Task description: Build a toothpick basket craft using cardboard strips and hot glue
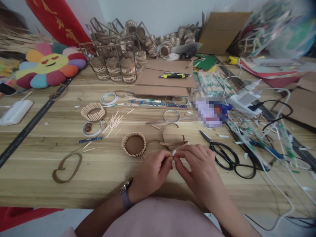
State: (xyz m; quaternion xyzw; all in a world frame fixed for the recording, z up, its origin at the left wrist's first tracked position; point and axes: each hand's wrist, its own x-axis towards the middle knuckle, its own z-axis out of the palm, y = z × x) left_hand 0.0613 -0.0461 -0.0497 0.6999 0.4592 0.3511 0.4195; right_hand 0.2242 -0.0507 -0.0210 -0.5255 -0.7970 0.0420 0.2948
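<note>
Fingertips together over the bench (103,189), the left hand (158,169) and right hand (197,161) pinch a small white strip (176,150) between them! A brown band (170,144) curls just beyond, the stick-walled ring (134,144) sits left, black scissors (228,156) right.

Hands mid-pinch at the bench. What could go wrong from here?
Snag: the black scissors lie close beside the right hand; a sideways move might knock them.

Bump: the stick-walled cup sits just left of the left hand, so a leftward sweep could shift it.

Misalignment: the fingertips cover most of the small pinched piece, so a poor fit could go unseen.
</note>
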